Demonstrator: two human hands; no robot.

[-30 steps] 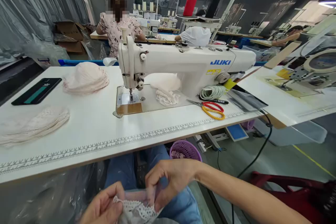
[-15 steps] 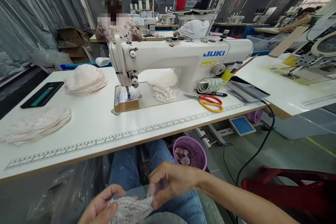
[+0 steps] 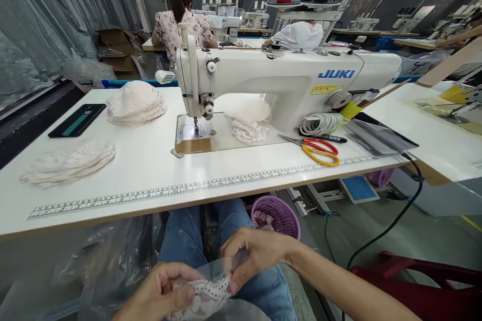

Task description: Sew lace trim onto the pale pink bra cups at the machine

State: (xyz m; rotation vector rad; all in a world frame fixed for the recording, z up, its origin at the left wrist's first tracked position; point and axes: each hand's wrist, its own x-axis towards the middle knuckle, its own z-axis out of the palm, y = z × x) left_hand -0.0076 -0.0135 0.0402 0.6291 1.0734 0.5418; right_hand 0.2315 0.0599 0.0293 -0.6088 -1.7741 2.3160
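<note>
Over the lap, my left hand (image 3: pixel 165 288) pinches a piece of white lace fabric (image 3: pixel 209 291) with a dotted, scalloped edge. My right hand (image 3: pixel 250 261) grips the other end of that edge between thumb and fingers. Sheer, see-through material shows between the two hands. Beyond them on the table stands a white JUKI sewing machine (image 3: pixel 293 72). A bunched white lace piece (image 3: pixel 248 130) lies on its bed, to the right of the needle. At the left sit a stack of pale rounded cups (image 3: pixel 135 103) and a stack of lace pieces (image 3: pixel 71 160).
Scissors (image 3: pixel 320 150) with red and yellow handles lie near a coil of pale cord (image 3: pixel 320 124). A phone (image 3: pixel 77 120) rests at the left. A printed ruler (image 3: pixel 181 188) runs along the table's front. Below is a purple basket (image 3: pixel 278 215). Another person (image 3: pixel 181 25) sits beyond.
The view has shifted, so the table and machine appear farther right. My left hand has moved in along the lace toward my right hand, which keeps its hold on the edge.
</note>
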